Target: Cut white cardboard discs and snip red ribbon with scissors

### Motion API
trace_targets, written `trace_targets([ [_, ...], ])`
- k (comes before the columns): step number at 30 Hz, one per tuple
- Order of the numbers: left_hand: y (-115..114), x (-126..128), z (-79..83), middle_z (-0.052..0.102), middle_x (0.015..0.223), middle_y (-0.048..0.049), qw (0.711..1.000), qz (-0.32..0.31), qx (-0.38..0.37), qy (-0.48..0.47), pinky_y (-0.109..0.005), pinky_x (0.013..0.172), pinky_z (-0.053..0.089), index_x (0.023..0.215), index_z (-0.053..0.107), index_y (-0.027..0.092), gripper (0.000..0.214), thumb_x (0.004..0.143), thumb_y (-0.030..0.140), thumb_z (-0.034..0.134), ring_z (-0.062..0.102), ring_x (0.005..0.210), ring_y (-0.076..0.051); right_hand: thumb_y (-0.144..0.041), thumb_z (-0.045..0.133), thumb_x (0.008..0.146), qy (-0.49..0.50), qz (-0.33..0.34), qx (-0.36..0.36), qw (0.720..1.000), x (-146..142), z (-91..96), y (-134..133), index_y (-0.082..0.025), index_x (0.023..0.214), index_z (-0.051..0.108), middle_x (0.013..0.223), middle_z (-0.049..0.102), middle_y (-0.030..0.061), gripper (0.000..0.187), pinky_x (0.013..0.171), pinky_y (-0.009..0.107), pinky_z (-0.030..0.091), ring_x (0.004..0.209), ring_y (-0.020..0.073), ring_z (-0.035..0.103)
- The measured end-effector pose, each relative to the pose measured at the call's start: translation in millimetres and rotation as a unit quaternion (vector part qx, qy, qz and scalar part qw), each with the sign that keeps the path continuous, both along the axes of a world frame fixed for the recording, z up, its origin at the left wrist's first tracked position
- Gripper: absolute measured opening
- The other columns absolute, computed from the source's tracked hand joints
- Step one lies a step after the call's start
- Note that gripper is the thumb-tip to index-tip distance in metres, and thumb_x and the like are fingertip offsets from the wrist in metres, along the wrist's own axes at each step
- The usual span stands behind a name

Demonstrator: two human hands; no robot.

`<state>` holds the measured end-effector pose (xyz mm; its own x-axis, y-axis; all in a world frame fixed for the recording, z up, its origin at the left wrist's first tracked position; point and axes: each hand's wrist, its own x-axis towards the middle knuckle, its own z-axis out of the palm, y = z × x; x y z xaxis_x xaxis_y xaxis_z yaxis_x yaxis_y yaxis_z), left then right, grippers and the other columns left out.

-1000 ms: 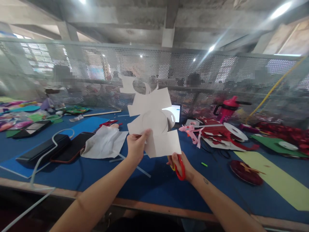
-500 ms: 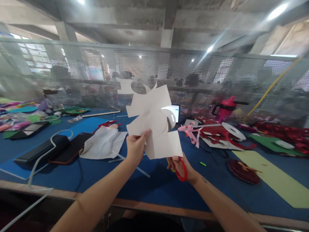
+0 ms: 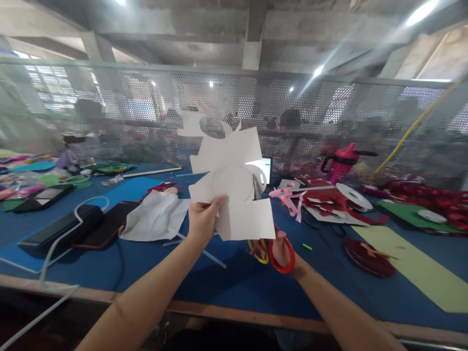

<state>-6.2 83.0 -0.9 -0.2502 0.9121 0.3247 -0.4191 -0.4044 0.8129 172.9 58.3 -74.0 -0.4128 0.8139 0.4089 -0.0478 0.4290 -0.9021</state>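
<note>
A sheet of white paper (image 3: pixel 234 161) with round cut-outs and an outlined circle is held up above the table. My left hand (image 3: pixel 204 217) pinches its lower left edge, thumb in front. At the lower right edge, my right hand (image 3: pixel 281 251) has its fingers through the handles of a pair of scissors (image 3: pixel 290 265), one loop red and one yellow. The handles stand apart, and the paper hides most of the blades. A curled strip hangs at the sheet's right side.
Behind the paper are a lit screen (image 3: pixel 266 170) and a pink glue gun (image 3: pixel 290 199). A white cloth (image 3: pixel 155 217), a phone (image 3: pixel 106 224) and a dark case (image 3: pixel 62 226) lie to the left. Rightward are red ribbon (image 3: pixel 420 195), a pink tumbler (image 3: pixel 341 163) and yellow card (image 3: pixel 420 268).
The scissor handles have spread apart, with the red loop moving right and the yellow loop now showing more. The paper and my left hand have shifted slightly.
</note>
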Motion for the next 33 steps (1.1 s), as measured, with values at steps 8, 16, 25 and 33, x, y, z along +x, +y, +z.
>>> trace_targets([
  [8, 0, -1, -0.2, 0.071, 0.072, -0.0065, 1.0, -0.012, 0.011, 0.01, -0.027, 0.07, 0.053, 0.072, 0.071, 0.015, 0.017, 0.059, 0.025, 0.076, 0.066, 0.081, -0.021, -0.068, 0.033, 0.081, 0.051, -0.045, -0.043, 0.997, -9, 8.8, -8, -0.021, 0.068, 0.055, 0.04, 0.037, -0.0041, 0.054, 0.051, 0.031, 0.05, 0.036, 0.0106, 0.039],
  [16, 2, -6, 5.2, 0.071, 0.079, -0.0073, 0.999, -0.013, 0.03, 0.027, -0.03, 0.075, 0.053, 0.067, 0.068, 0.014, 0.017, 0.058, 0.027, 0.076, 0.065, 0.086, -0.023, -0.065, 0.044, 0.078, 0.001, -0.079, -0.05, 0.996, -2, 13.0, -4, -0.02, 0.076, 0.055, 0.039, 0.041, -0.0069, 0.047, 0.057, 0.03, 0.051, 0.033, 0.0082, 0.04],
  [25, 4, -10, 4.5, 0.071, 0.08, -0.0071, 0.995, -0.001, 0.064, 0.077, -0.031, 0.077, 0.053, 0.07, 0.068, 0.014, 0.017, 0.059, 0.023, 0.076, 0.065, 0.085, -0.023, -0.073, 0.036, 0.076, -0.016, -0.072, -0.02, 0.997, 2, 20.5, -2, -0.018, 0.08, 0.052, 0.045, 0.042, -0.0039, 0.057, 0.037, 0.022, 0.031, 0.038, 0.0092, 0.039],
  [33, 7, -12, 6.8, 0.071, 0.082, -0.0077, 0.995, -0.022, 0.058, 0.074, -0.031, 0.076, 0.052, 0.075, 0.069, 0.014, 0.02, 0.059, 0.022, 0.076, 0.065, 0.085, -0.022, -0.072, 0.031, 0.078, -0.063, -0.113, -0.026, 0.991, 2, 24.3, -3, -0.019, 0.06, 0.047, 0.04, 0.04, -0.0033, 0.058, 0.034, 0.02, 0.029, 0.033, 0.0079, 0.038],
])
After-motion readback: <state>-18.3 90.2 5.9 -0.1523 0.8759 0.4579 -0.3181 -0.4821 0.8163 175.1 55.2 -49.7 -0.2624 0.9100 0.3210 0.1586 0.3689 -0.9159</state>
